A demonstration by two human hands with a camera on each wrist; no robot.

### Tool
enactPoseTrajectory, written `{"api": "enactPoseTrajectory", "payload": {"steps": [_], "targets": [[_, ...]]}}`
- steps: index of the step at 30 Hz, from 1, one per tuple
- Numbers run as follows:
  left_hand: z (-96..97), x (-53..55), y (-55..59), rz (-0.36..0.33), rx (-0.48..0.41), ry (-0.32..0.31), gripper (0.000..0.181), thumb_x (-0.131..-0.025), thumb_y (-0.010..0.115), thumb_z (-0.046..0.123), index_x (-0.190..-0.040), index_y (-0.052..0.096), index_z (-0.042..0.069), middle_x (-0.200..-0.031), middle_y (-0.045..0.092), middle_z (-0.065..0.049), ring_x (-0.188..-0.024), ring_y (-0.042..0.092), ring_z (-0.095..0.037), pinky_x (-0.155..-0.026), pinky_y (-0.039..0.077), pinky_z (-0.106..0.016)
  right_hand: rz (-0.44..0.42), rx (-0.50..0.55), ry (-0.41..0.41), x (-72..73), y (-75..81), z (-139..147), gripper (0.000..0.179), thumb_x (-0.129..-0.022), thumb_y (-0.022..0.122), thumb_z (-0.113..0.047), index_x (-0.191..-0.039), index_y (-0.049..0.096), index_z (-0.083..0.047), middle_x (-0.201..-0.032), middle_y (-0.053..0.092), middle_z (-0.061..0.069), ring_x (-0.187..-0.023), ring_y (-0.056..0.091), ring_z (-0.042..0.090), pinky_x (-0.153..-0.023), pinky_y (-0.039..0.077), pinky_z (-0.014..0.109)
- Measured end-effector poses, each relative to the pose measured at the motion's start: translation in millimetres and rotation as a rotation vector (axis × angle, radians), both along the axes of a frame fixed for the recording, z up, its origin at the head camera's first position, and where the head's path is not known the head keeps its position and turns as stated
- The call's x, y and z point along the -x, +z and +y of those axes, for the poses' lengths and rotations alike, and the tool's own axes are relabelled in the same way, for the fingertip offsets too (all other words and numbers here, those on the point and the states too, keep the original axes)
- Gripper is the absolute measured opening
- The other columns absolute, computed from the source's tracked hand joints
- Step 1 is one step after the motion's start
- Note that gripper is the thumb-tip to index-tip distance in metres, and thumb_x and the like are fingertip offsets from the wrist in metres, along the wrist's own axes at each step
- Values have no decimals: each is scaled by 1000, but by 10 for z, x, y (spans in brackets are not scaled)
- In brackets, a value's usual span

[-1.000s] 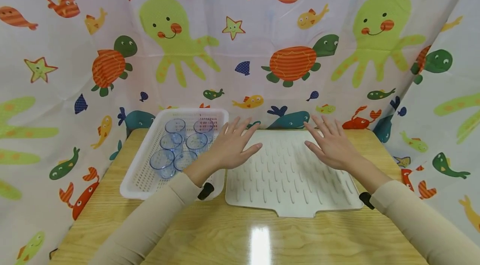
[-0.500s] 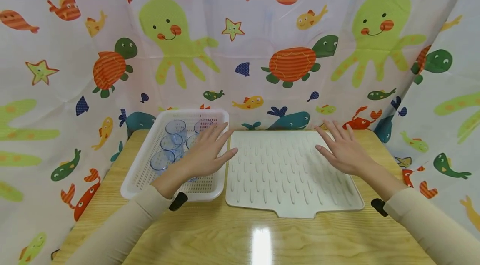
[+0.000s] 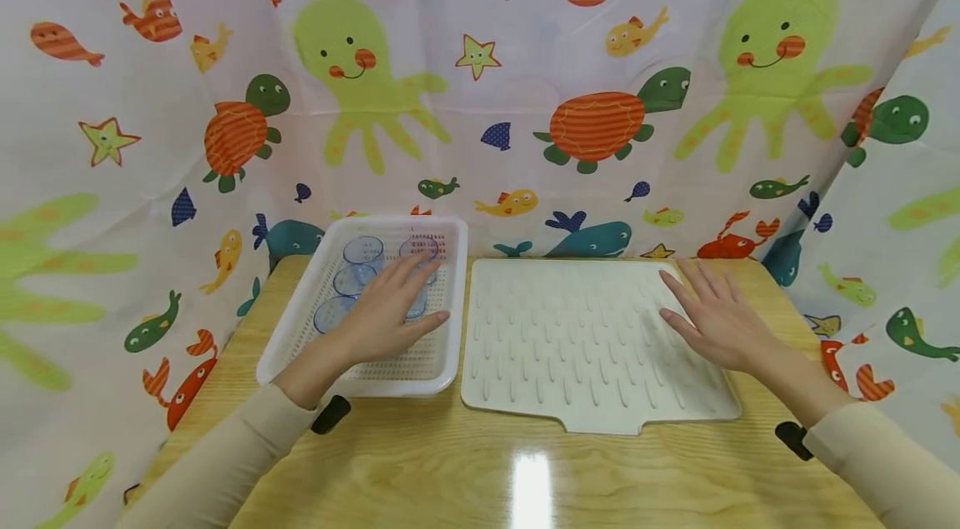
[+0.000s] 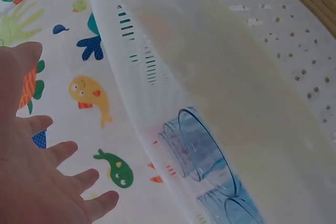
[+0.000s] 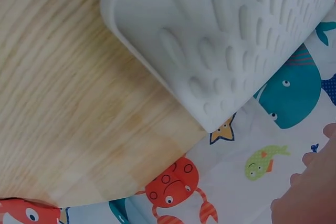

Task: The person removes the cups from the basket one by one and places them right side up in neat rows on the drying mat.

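My left hand (image 3: 386,312) hovers over the white plastic basket (image 3: 270,350), fingers spread and holding nothing. Inside the basket stand several clear blue glasses (image 3: 335,314), partly hidden behind that hand in the head view. The left wrist view shows some of the glasses (image 4: 207,148) near the basket's perforated wall, with the hand apart from them. Over the right side of a white ridged drying mat (image 3: 562,346) is my right hand (image 3: 720,321), fingers straight, gripping nothing. In the right wrist view only part of the right hand (image 5: 310,187) shows at the edge.
Both the basket and the mat lie on a light wooden table (image 3: 420,462), the mat right of the basket with a narrow gap between them. A curtain (image 3: 480,4) printed with sea animals hangs behind the table and along both sides.
My left hand has moved left, from beside the mat to above the basket. My right hand has shifted right and slightly down. The basket, glasses and mat stay in place.
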State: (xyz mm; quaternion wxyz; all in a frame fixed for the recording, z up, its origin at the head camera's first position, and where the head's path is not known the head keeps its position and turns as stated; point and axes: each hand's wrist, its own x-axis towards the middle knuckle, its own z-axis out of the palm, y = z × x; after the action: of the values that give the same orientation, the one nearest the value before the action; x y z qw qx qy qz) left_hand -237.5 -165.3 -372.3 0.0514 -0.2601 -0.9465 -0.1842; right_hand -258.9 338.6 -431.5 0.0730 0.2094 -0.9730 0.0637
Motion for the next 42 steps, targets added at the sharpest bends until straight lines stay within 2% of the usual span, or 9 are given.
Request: {"api": "enactPoseTrajectory", "payload": {"steps": [4,9,16,24,32,42], "targets": [[-34,2,-30,12,-15,7,77,-99,64,46,-162,30,15,-166,27,-16,-152,22,-42,-117,22,-70,-4,-2,-2,-42,-53,69,69,-106,49,-43,-161,29,-7,-167,14,27,-152,8,51,-120,-8,67],[-139,-13,-60,18,-12,40,79,-97,68,44,-161,32,16,-165,30,-15,-152,25,-40,-117,23,-70,-39,-5,-16,-27,-117,100,68,-107,46,-46,-161,29,-8,-165,17,28,-150,12,54,-119,-7,69],[-250,-12,-143,17,-8,64,81,-97,66,47,-161,31,12,-165,28,-16,-152,24,-40,-118,23,-69,-89,0,-31,-21,-145,137,68,-107,47,-44,-158,32,-2,-164,18,32,-148,13,56,-119,-5,71],[-320,-19,-187,-6,-21,106,81,-96,68,46,-160,32,11,-163,30,-21,-150,28,-41,-118,26,-66,-160,16,-60,31,-168,252,72,-107,47,-44,-160,27,0,-164,14,32,-150,7,55,-117,-5,73],[-389,24,-197,-18,-25,138,84,-96,70,44,-159,32,4,-160,34,-27,-147,33,-46,-115,31,-67,-224,12,-79,77,-191,342,77,-107,46,-47,-161,21,1,-164,11,33,-149,7,57,-116,-3,75],[-390,54,-194,-99,-21,163,90,-92,73,45,-160,29,5,-163,30,-21,-149,31,-44,-115,31,-67,-262,23,-99,42,-326,405,79,-107,43,-51,-161,19,3,-164,10,34,-148,8,59,-115,6,75]]}}
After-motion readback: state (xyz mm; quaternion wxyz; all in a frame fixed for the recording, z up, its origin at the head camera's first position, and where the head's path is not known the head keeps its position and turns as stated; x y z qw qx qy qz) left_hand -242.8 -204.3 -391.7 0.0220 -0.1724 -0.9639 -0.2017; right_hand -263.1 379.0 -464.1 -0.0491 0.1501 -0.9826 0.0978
